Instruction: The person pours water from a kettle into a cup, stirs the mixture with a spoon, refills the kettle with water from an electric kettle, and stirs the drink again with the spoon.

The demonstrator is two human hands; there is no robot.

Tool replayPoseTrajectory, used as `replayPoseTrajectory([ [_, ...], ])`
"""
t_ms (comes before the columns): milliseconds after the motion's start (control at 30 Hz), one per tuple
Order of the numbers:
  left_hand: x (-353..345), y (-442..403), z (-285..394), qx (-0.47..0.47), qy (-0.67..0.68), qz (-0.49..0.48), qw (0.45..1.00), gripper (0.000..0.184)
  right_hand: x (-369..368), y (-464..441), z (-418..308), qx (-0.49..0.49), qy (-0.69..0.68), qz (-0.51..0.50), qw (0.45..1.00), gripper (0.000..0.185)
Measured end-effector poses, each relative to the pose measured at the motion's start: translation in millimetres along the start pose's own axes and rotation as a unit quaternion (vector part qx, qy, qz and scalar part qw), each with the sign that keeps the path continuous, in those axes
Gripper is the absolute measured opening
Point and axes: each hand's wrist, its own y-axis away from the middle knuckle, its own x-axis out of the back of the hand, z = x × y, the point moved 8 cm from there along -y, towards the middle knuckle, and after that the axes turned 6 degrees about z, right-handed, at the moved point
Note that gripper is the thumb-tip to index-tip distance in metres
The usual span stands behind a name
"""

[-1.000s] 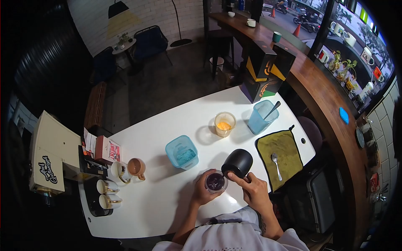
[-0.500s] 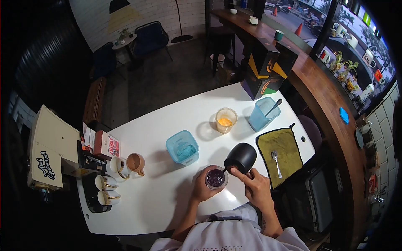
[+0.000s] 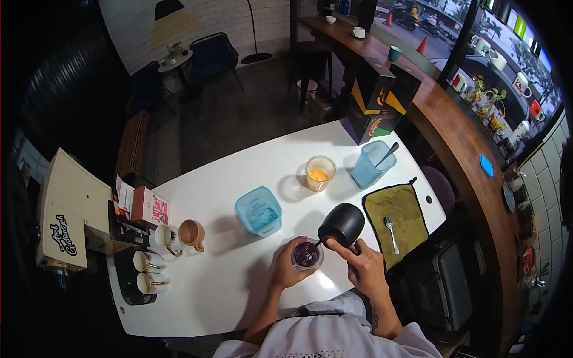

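Clear cup [image 3: 307, 255] of dark purple liquid, head view: near side of the white table [image 3: 209, 295]; whether lifted or resting, cannot tell. Left hand [image 3: 288, 266] half-curled round its side, gripping it. Right hand [image 3: 366, 269] closed on the handle side of a black pitcher [image 3: 344, 224], tipped, spout at the cup's rim. Beyond: blue container [image 3: 259, 211], turquoise contents; tub [image 3: 320, 173], orange-yellow contents. Rightward, spoon [image 3: 391, 232] lying on olive cloth [image 3: 407, 213].

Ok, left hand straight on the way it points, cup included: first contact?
Likely the black pitcher in the right hand, just past the cup the left hand holds; depth is unclear, it might pass underneath.
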Motion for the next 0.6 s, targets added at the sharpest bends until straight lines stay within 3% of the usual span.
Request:
replayPoseTrajectory([
  [600,1.1,-0.5,3.8,0.007,-0.011,0.003,1.000,0.079,-9.8,0.9,-1.6,-0.005,-0.006,-0.027,1.000,0.084],
])
